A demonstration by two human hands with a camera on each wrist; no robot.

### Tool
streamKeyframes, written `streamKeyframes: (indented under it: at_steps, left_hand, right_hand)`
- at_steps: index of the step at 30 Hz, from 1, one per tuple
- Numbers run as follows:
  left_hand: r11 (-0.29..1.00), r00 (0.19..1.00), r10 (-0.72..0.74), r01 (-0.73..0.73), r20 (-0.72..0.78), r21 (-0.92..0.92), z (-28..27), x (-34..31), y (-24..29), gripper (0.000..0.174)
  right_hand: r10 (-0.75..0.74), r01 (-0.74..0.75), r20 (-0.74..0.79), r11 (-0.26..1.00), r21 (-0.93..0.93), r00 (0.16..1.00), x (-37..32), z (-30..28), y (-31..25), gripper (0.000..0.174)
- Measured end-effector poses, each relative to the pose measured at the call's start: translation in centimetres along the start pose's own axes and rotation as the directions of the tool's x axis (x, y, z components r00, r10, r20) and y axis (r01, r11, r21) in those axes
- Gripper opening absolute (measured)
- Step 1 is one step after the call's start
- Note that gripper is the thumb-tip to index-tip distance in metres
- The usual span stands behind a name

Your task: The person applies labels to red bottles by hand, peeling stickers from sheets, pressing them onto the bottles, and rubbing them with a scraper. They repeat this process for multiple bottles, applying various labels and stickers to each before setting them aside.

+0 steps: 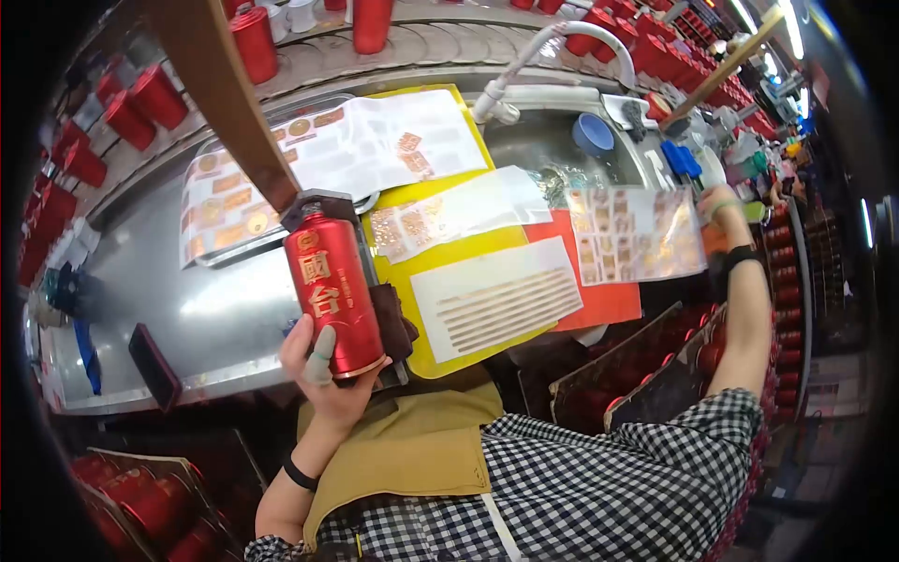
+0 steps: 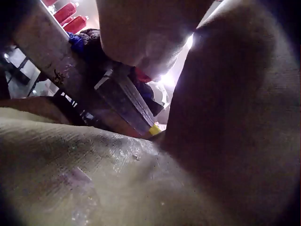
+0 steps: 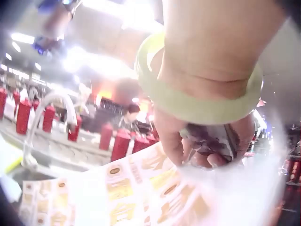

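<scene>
My left hand [image 1: 332,389] grips the lower end of a red bottle [image 1: 335,290] with gold characters, tilted under a brown wooden bar. One finger wears a pale cover. Skin of this hand [image 2: 94,174] fills most of the left wrist view, where the bottle cannot be made out. Out to the right, my right hand [image 1: 721,204] pinches the right edge of a clear sheet of gold decals [image 1: 623,234], which overlaps a red mat [image 1: 599,304]. In the right wrist view, the fingers of my right hand [image 3: 202,141] curl beside the decal sheet [image 3: 127,193].
A yellow mat [image 1: 426,351] bears a white sheet with gold strips [image 1: 506,300] and other decal sheets. Behind are a sink with a curved faucet [image 1: 552,33] and a blue bowl [image 1: 593,134]. A dark flat object [image 1: 154,365] stands at the left edge; red bottles line the back.
</scene>
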State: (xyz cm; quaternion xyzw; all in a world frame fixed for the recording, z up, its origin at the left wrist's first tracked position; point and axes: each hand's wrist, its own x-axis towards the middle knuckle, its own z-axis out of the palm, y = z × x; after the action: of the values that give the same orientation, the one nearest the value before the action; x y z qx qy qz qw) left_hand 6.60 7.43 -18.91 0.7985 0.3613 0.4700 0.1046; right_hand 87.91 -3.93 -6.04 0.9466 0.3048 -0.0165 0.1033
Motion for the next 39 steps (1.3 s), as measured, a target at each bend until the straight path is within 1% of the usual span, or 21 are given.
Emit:
streamKeyframes:
  at_steps: [1,2,4,5,6,7,9,10,12,13,15,17,18,20,24,26,27,31,32,35,39]
  left_hand:
    - [1.000,1.000,-0.002,0.002,-0.002,-0.001,0.0,-0.1,-0.1,0.102]
    - [1.000,1.000,-0.009,0.009,-0.015,0.020,-0.1,-0.1,-0.2,0.102]
    - [1.000,1.000,-0.022,0.022,0.007,0.021,-0.2,0.0,0.1,0.102]
    - [0.999,1.000,-0.022,0.022,-0.006,0.023,-0.1,0.1,0.3,0.101]
    - [0.998,0.999,-0.037,0.038,-0.018,0.047,0.0,0.1,0.3,0.101]
    - [0.999,0.999,-0.030,0.030,-0.015,0.030,0.0,0.1,0.3,0.099]
    - [0.999,0.999,-0.031,0.031,-0.014,0.008,-0.2,0.5,0.5,0.095]
    - [0.999,0.999,-0.037,0.037,-0.022,-0.008,-0.3,0.5,0.5,0.094]
    - [0.999,0.999,-0.035,0.034,-0.031,-0.010,-0.1,0.5,0.4,0.094]
    - [0.999,0.999,-0.034,0.034,-0.037,0.005,-0.1,0.5,0.4,0.093]
    - [0.999,0.998,-0.041,0.041,-0.041,0.016,-0.2,0.5,0.5,0.092]
    - [0.999,0.998,-0.039,0.040,-0.042,0.007,-0.1,0.6,0.4,0.089]
    - [0.999,0.998,-0.044,0.045,-0.044,0.015,-0.2,0.7,0.4,0.089]
    - [0.999,0.999,-0.042,0.043,-0.034,0.008,-0.3,0.7,0.4,0.087]
    - [0.999,0.998,-0.049,0.049,-0.040,-0.022,-0.2,0.6,0.2,0.087]
    - [0.998,0.998,-0.054,0.053,-0.034,-0.035,-0.2,0.6,0.1,0.086]
    - [0.998,0.998,-0.050,0.048,-0.037,-0.039,-0.2,0.6,0.0,0.086]
    - [0.997,0.998,-0.049,0.047,-0.033,-0.057,-0.3,0.8,0.0,0.085]
    - [0.997,0.998,-0.049,0.047,-0.031,-0.061,-0.3,0.8,0.0,0.085]
    - [0.994,0.998,-0.060,0.057,-0.021,-0.098,-1.0,1.0,0.1,0.085]
    - [0.982,0.994,-0.096,0.104,0.059,-0.157,-1.9,1.0,0.1,0.085]
  right_hand:
    - [-0.057,0.054,-0.012,0.984,-0.168,0.998,-2.9,0.2,-5.0,0.036]
    - [-0.179,0.177,-0.147,0.984,-0.022,0.973,-2.5,2.9,-7.1,0.039]
    - [-0.272,0.288,-0.096,0.916,0.278,0.958,-8.2,1.2,-18.1,0.038]
    - [-0.407,0.415,-0.099,0.845,0.338,0.908,-9.8,0.8,-22.6,0.035]
    - [-0.555,0.598,-0.246,0.647,0.474,0.795,-10.4,1.8,-26.3,0.029]
    - [-0.625,0.655,-0.240,0.605,0.453,0.743,-12.6,0.5,-31.0,0.028]
    - [-0.721,0.715,-0.295,0.384,0.584,0.628,-15.6,-0.4,-39.2,0.027]
    - [-0.784,0.762,-0.265,0.365,0.535,0.561,-16.9,-1.2,-42.9,0.026]
    - [-0.870,0.842,-0.346,0.132,0.523,0.351,-20.2,-2.4,-49.9,0.024]
    - [-0.893,0.805,-0.301,0.105,0.584,0.335,-20.4,-1.5,-53.4,0.023]
    - [-0.928,0.856,-0.328,-0.018,0.517,0.178,-22.2,-1.0,-59.3,0.022]
    - [-0.973,0.875,-0.188,0.027,0.484,0.134,-24.1,-1.7,-63.7,0.026]
    - [-0.973,0.932,-0.212,0.011,0.362,0.094,-24.7,-0.9,-65.5,0.030]
    - [-1.000,0.890,-0.029,-0.013,0.456,0.001,-24.2,1.0,-69.7,0.054]
    - [-0.993,0.899,0.041,0.117,0.421,0.110,-24.7,2.3,-71.7,0.059]
    - [-0.965,0.956,-0.248,-0.151,0.253,-0.087,-23.9,1.5,-70.7,0.056]
    - [-0.997,0.949,-0.081,-0.041,0.312,-0.017,-24.0,-0.5,-69.8,0.054]
    - [-0.990,0.929,-0.090,0.072,0.362,0.112,-20.5,3.9,-72.3,0.057]
    - [-0.985,0.868,-0.050,0.120,0.481,0.164,-20.9,3.6,-72.5,0.059]
    - [-0.975,0.775,0.009,0.182,0.606,0.222,-23.5,1.8,-71.8,0.060]
    - [-0.969,0.809,0.029,0.220,0.545,0.243,-24.3,1.2,-71.5,0.058]
